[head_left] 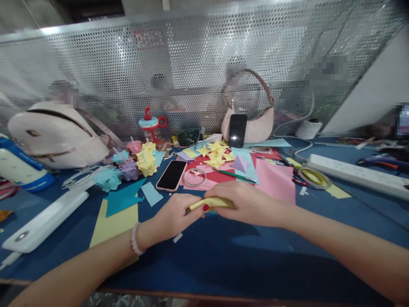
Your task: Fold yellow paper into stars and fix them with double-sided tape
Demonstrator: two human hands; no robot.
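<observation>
- Left hand (177, 215): fingers closed on one end of the yellow paper (225, 202), a bracelet (136, 239) at the wrist.
- Right hand (247, 204): gripping the other end from above.
- Yellow paper: a narrow, slightly bowed piece between both hands (partly hidden by the fingers), held over the table (223, 268).
- Beyond the hands: a phone (171, 175) lying flat, a tape roll (205, 177) just beside it, and yellow folded stars (217, 155) farther back.
- Left of center: a teal sheet (124, 198) overlapping a pale yellow sheet (110, 230).
</observation>
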